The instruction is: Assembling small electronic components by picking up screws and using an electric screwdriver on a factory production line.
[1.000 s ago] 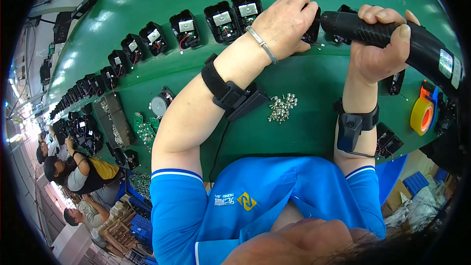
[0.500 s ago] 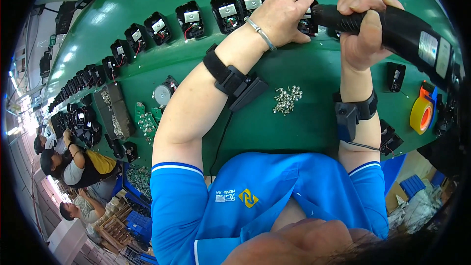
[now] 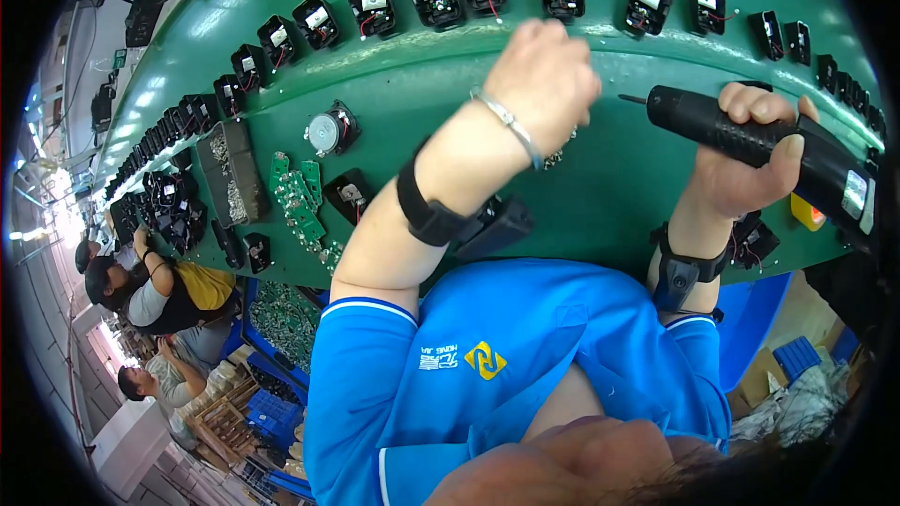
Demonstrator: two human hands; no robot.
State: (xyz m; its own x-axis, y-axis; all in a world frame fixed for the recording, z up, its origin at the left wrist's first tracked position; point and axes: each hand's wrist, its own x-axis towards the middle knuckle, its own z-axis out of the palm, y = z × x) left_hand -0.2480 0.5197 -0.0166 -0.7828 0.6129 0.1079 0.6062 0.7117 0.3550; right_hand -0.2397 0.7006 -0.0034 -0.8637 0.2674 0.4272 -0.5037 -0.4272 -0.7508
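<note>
My right hand (image 3: 745, 173) is wrapped around a black electric screwdriver (image 3: 689, 117), whose bare bit (image 3: 633, 98) points left, apart from any part. My left hand (image 3: 544, 84) hovers above the green table, its back toward me. It is blurred and its fingers are mostly hidden, so whether it holds anything cannot be told. Under its edge shows a small pile of screws (image 3: 555, 159), largely covered. Beyond it stands a black open housing (image 3: 561, 11) with a white piece inside, one of a row of several similar housings (image 3: 436, 11).
On the left lie a round speaker (image 3: 326, 133), green circuit boards (image 3: 298, 195) and a long grey tray (image 3: 246, 201) of small metal parts. Dark housings (image 3: 752, 242) and a yellow tape roll (image 3: 804, 212) are at the right. Co-workers (image 3: 183, 295) sit at far left.
My left hand has let go of a housing and come back toward the screws. The screwdriver has lifted off that housing and moved right and nearer. The view has shifted somewhat.
</note>
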